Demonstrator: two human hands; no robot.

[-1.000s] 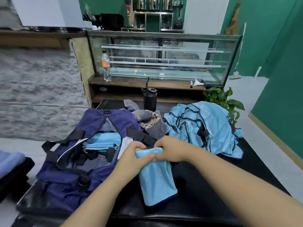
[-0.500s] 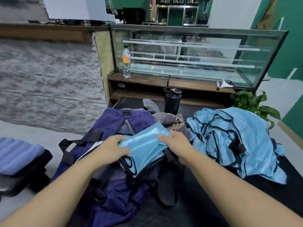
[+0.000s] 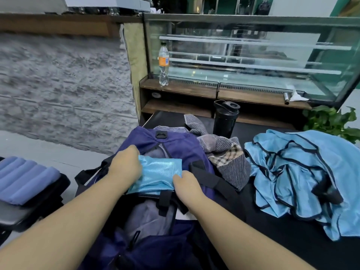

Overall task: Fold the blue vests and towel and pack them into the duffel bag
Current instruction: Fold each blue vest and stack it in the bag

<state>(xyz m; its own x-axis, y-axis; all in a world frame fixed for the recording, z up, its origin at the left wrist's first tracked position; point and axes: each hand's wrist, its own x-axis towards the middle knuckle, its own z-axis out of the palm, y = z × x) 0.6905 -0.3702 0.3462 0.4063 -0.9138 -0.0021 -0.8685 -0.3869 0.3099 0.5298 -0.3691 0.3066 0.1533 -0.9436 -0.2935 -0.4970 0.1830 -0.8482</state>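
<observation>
Lying folded flat in duffel bag (image 3: 175, 145), shiny light-blue vest (image 3: 157, 174)

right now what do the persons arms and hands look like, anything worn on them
Both forearms are bare up to the frame edge, with no sleeves in view. The left hand and right hand wear no gloves; no watch, ring or wristband shows.

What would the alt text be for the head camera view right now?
Two hands, left hand and right hand, press a folded blue vest into an open purple duffel bag. A heap of unfolded blue vests and a striped towel lie right of it.
</observation>
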